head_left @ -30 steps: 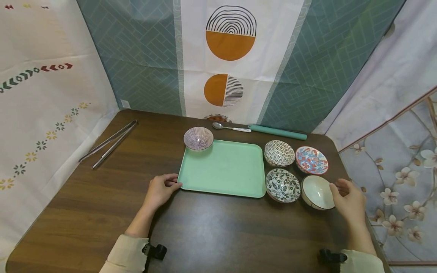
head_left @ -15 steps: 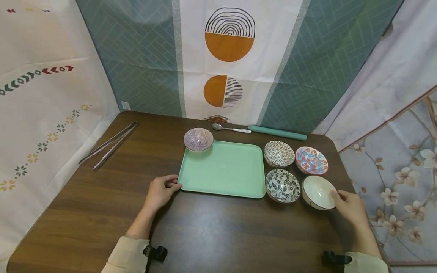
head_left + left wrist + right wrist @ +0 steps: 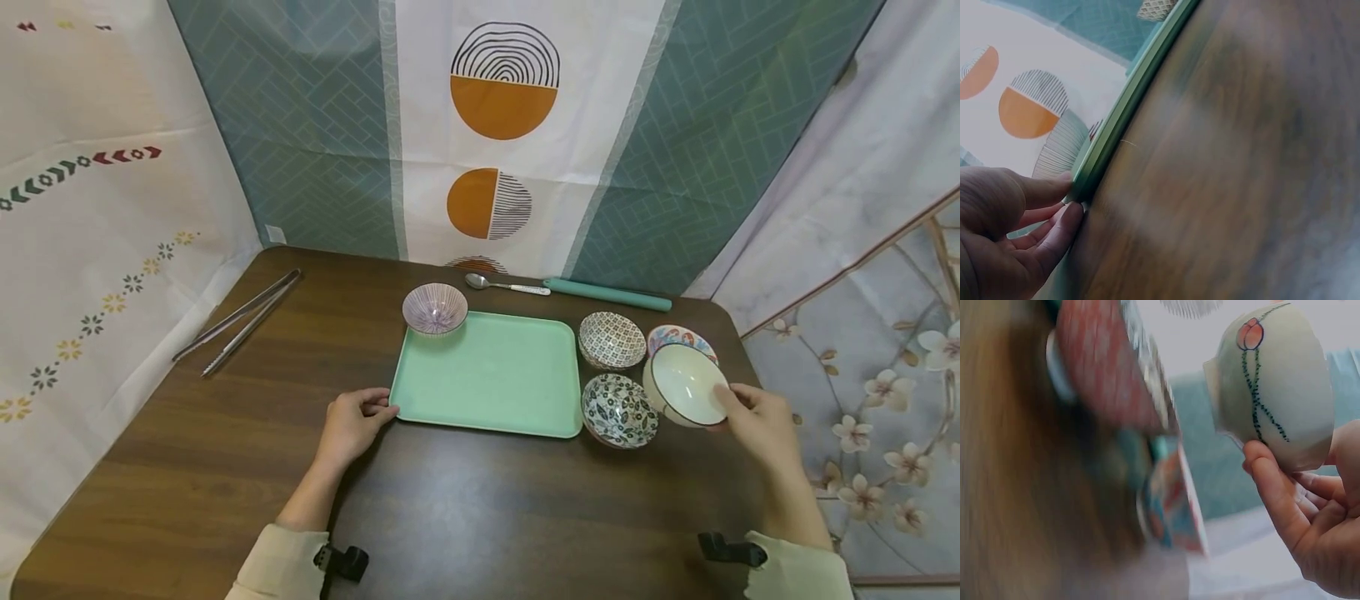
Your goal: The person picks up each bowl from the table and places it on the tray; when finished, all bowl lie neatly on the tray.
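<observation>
My right hand (image 3: 761, 421) grips a cream bowl (image 3: 686, 385) by its right side, thumb at the rim, and holds it up off the table. The right wrist view shows the bowl's outer wall (image 3: 1297, 387) with a painted red tulip, fingers under it. In the head view it partly covers a red-and-blue patterned bowl (image 3: 678, 335). My left hand (image 3: 356, 425) pinches the near left corner of a green tray (image 3: 487, 375) between thumb and fingers. On the tray's far left corner sits a purple striped bowl (image 3: 435, 310).
Right of the tray stand a brown-patterned bowl (image 3: 612, 340) and a black leaf-patterned bowl (image 3: 619, 411). A spoon (image 3: 506, 286) and a teal stick (image 3: 607, 294) lie along the back edge. Metal tongs (image 3: 238, 321) lie at the left.
My right hand has taken hold of the cream bowl and lifted it up and slightly left, over the red-and-blue bowl's near edge. The left hand stays at the tray corner.
</observation>
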`<state>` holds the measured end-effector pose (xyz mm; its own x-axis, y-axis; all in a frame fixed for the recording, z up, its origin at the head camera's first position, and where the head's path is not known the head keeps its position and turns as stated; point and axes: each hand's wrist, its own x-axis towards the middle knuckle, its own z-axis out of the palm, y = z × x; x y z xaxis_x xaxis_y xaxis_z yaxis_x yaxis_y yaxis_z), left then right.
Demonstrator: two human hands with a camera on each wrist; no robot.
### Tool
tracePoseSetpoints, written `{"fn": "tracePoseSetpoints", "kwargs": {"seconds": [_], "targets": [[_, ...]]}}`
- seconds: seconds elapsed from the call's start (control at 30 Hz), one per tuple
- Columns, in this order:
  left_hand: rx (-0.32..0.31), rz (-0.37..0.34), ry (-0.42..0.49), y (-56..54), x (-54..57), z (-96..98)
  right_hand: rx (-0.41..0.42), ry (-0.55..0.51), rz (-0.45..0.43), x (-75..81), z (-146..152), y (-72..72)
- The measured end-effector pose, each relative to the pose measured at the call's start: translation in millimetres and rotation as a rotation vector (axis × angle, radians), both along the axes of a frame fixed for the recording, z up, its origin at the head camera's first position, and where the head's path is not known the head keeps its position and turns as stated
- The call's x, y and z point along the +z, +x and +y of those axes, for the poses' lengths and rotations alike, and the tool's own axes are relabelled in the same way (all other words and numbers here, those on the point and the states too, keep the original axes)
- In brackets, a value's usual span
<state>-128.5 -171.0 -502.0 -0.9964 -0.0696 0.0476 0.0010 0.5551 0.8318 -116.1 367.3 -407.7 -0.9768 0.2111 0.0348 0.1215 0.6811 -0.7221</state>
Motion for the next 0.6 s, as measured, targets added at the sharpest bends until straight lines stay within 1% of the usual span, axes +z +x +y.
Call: {"fn": "tracePoseSetpoints", "kwargs": {"seconds": [0.13,0.27,0.37,0.6], "targets": [[0.013,0.008,-0.002,0.2,-0.9,0.8,0.097,-0.093,0.054,4.1,-34,-14.3],[0.028,0.011,0.002,-0.1,-2.9,1.3,0.153,-0.197,0.013,4.5,-67,-26.8],[0.033,0.001,0.004,0.5,-3.9,1.6,0.177,-0.226,-0.019,2.7,-90,-34.7],[0.044,0.005,0.005,0.6,-3.1,1.2,0.237,-0.236,-0.023,-9.6,-132,-54.2]]}}
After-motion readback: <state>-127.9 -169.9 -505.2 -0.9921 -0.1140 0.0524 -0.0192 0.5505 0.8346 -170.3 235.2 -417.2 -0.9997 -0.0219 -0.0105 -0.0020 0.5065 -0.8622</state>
